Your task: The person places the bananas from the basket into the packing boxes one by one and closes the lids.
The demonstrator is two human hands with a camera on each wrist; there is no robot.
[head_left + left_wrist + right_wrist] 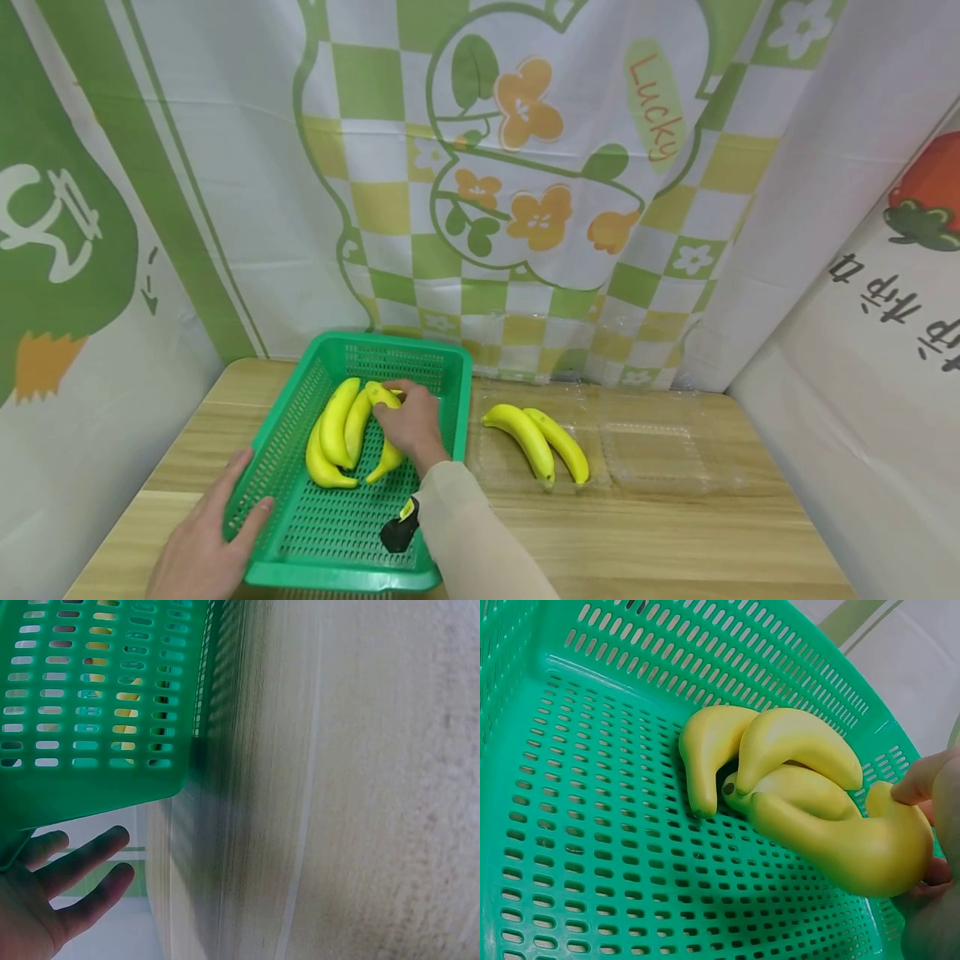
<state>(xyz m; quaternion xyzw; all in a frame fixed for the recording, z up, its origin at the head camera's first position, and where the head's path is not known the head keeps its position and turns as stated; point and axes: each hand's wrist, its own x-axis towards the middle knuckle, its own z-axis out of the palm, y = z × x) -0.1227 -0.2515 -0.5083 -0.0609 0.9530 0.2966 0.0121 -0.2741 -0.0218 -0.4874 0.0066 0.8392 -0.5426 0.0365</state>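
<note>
Over in the green basket [341, 577], the right hand [414, 423] grips a banana [855, 855] near the right wall, close by three other bananas [340, 423], while the left hand [201, 537] lies with fingers outstretched at the left rim, perforated floor [330, 529] stretching nearward.

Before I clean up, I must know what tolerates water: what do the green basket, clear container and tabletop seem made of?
Green basket: probably moulded plastic, satin; its slots are regular, its colour uniform.
Clear container: likely thin plastic, glossy; see-through, with glints along its edges.
Tabletop: wood or printed laminate, low sheen; the striped grain fits both.
</note>
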